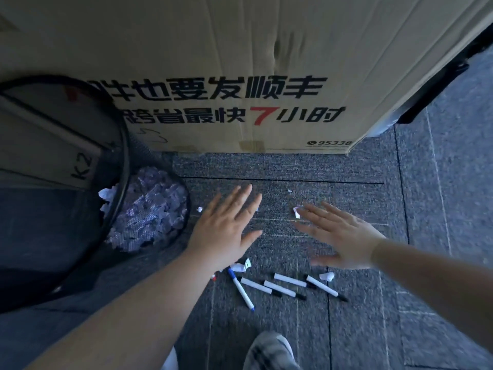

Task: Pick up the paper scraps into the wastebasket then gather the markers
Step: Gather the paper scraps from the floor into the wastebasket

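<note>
My left hand (226, 225) and my right hand (338, 233) hover flat over the grey carpet, fingers spread, holding nothing. White paper scraps lie around them: one (296, 211) at my right fingertips, one (199, 209) left of my left hand, one (241, 266) below my left wrist, one (327, 276) under my right wrist. Several white markers (288, 285) with black caps lie in a loose row nearer to me, plus a blue-capped marker (241, 289). The black mesh wastebasket (149, 209) stands at the left, full of crumpled paper.
A big cardboard box (240, 76) with black and red print closes off the far side. More cardboard (53, 145) leans behind the wastebasket. A tiny scrap (289, 191) lies on the carpet further out. My shoe (272, 351) shows at the bottom edge.
</note>
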